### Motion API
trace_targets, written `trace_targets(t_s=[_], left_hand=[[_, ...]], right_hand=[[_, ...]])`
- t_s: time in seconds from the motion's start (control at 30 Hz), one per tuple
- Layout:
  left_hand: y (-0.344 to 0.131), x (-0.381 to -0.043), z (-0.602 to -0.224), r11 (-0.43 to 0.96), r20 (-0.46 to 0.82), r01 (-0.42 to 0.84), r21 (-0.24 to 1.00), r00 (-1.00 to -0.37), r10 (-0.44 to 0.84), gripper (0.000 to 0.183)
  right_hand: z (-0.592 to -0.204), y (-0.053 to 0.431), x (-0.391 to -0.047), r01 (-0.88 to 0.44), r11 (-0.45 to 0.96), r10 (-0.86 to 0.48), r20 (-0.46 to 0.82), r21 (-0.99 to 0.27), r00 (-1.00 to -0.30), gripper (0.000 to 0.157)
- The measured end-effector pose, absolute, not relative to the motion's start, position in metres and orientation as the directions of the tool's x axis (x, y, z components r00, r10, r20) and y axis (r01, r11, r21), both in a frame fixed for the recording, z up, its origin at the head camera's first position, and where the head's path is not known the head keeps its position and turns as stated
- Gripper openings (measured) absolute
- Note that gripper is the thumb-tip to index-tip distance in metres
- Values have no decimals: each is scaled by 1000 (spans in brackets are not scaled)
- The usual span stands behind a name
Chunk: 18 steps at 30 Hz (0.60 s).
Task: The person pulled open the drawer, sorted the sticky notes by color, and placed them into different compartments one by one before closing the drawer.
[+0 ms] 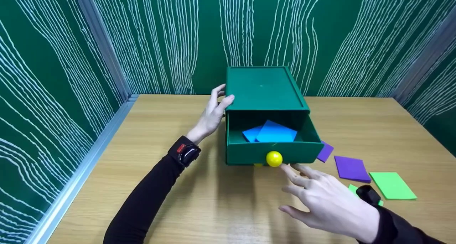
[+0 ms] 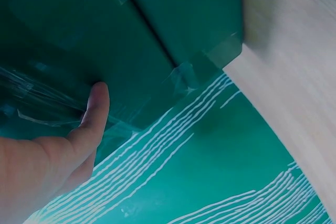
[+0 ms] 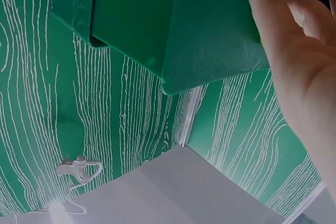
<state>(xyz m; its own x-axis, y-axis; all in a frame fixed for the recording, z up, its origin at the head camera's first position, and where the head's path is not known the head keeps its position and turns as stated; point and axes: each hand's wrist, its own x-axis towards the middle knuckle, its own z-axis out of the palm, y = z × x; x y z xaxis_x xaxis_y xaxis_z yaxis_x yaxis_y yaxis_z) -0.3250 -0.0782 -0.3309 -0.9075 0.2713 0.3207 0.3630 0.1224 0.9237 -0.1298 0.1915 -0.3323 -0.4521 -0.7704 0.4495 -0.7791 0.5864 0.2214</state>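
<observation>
A green drawer box point(image 1: 263, 89) stands on the table with its upper drawer point(image 1: 245, 153) pulled out. Blue square pieces point(image 1: 277, 132) lie inside that drawer, one overlapping another. On the drawer's front is a round yellow knob point(image 1: 274, 159); part of a second yellow knob point(image 1: 258, 164) shows below it. My left hand point(image 1: 210, 117) rests against the box's left side, thumb near the top edge; in the left wrist view a finger point(image 2: 94, 116) touches that side. Just below and right of the upper knob is my right hand point(image 1: 327, 197), fingers extended and spread; fingertip contact is unclear.
Right of the box lie two purple pieces, one square point(image 1: 352, 169) and one partly hidden point(image 1: 325, 151). A light green square point(image 1: 393, 185) lies beyond them, with another green piece point(image 1: 352, 188) partly behind my right wrist. Green patterned walls point(image 1: 206, 34) enclose the table point(image 1: 171, 112).
</observation>
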Motion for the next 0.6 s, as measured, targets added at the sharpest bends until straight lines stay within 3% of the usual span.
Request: trace_targets(t_s=[0.2,0.47,0.6], left_hand=[[-78,-325,-331,133,321,363,922,-910,262,72],[-80,-325,-334,154,312,356,922,-916,253,73],[-80,-325,-336,168,306,356,919,-915,265,74]], right_hand=[[-328,188,-140,-768,612,-748,457,191,-482,36],[-318,178,-170,-727,671,-715,388,145,-582,62],[-315,175,-184,-715,694,-688,371,85,-623,66]])
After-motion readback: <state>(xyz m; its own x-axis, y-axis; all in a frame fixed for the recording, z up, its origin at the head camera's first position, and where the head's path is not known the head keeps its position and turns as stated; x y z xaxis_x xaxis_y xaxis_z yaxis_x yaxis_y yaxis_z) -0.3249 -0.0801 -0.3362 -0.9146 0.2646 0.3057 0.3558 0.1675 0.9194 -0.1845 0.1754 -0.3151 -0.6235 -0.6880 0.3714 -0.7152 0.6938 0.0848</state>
